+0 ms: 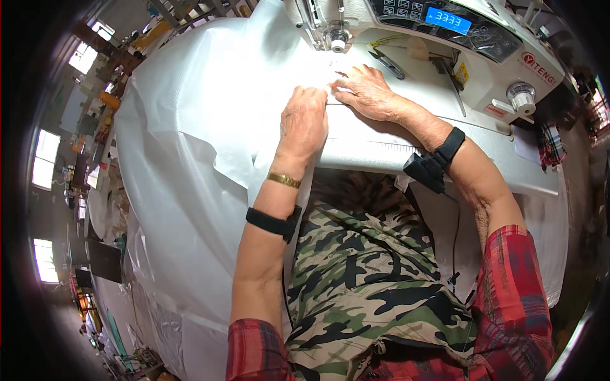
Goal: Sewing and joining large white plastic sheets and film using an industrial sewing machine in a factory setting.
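Note:
A large white translucent plastic-like sheet (pixel 190 152) spreads over the left of the sewing machine (pixel 438 44) and drapes down beside my lap. My left hand (pixel 305 120) is closed at the sheet's right edge, fingers curled under and gripping it. To its right, my right hand (pixel 368 94) lies palm down on the machine bed, its fingers spread just in front of the presser foot area. Strong glare washes out the sheet around the fingertips, so the needle point and the stitching spot cannot be made out.
Thread snips (pixel 387 63) lie on the bed behind my right hand. A lit display (pixel 448 20) and a handwheel dial (pixel 522 98) sit on the machine's arm. Camouflage cloth (pixel 368 273) covers my lap. Cluttered shelving stands at far left.

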Tool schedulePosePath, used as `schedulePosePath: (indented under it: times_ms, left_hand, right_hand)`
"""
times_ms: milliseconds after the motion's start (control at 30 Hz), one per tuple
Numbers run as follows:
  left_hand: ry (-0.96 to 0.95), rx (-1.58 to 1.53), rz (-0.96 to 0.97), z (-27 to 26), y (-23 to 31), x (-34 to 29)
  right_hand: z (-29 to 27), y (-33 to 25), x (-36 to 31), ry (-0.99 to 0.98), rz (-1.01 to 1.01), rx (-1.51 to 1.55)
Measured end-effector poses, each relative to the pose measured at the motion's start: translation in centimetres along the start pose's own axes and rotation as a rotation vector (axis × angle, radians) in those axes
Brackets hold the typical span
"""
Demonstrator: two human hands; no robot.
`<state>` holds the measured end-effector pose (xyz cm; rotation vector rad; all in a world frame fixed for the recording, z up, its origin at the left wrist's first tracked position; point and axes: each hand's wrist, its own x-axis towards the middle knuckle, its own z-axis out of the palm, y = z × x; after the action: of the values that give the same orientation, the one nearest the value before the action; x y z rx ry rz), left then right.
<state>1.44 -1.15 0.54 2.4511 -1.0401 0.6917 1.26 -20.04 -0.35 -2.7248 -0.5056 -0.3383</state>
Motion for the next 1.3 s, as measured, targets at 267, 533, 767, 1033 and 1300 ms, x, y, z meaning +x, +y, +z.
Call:
schedulePosePath:
  times_ms: [267, 533, 767, 1033, 1300]
  left_hand:
    - [-0.064, 0.058, -0.024, -2.1, 1.7, -2.4]
    - [-0.06, -0.062, 0.027, -1.6, 0.3, -1.4]
    - [-0.03, -0.067, 0.055, -0.1, -0.6, 0.7]
    - [0.027, -0.062, 0.003, 0.8, -0.7, 1.4]
    - [0.024, -0.06, -0.021, 1.3, -0.8, 2.0]
  right_hand:
    - [-1.8, -1.6, -0.6, -0.11, 0.014, -0.043]
    - [-1.0, -1.0, -0.3, -0.033, -0.039, -0.083]
    - [-0.8, -0.7, -0.1, -0.02, -0.03, -0.115]
    - [-2.1, -1.6, 0.0, -0.117, 0.026, -0.082]
    - [-1.4, -0.9, -0.1, -0.023, -0.027, -0.11]
